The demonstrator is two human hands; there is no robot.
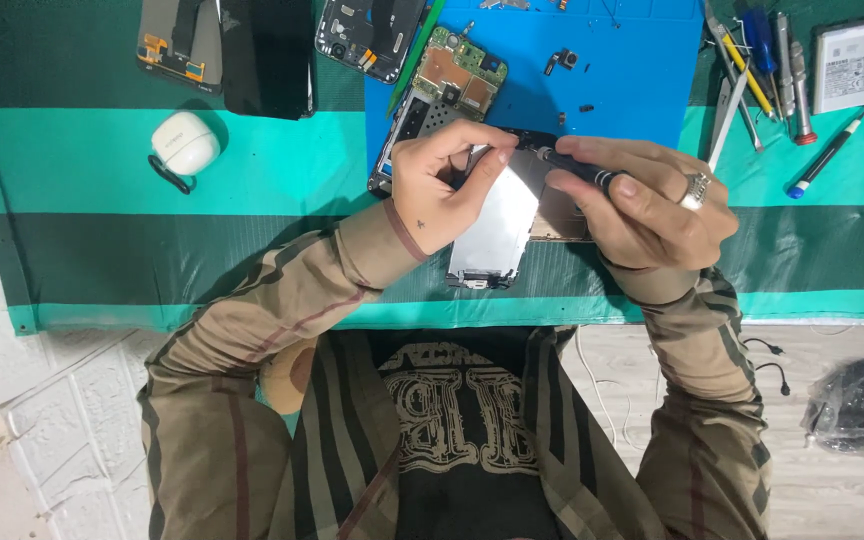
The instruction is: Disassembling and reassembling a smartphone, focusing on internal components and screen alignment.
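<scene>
The left hand [442, 190] is closed on the upper edge of a phone frame [500, 225], a silver metal plate that lies tilted over the green striped mat [102, 165], just below the blue work pad [632, 80]. The right hand [642, 200] is clamped around a dark screwdriver [577, 168], and its tip points to the top of the frame, close to the left fingertips [500, 155].

I judge that the step in hand is work on a small screw at the top edge of the frame (the screw itself is too small to see). The next move seems to call for a steady frame and a tip that sits straight in the screw head, with light pressure only.

A green circuit board [457, 75] rests on the blue pad near the left hand. More tools [762, 70] and a white battery [845, 65] lie well apart, at the right.
</scene>
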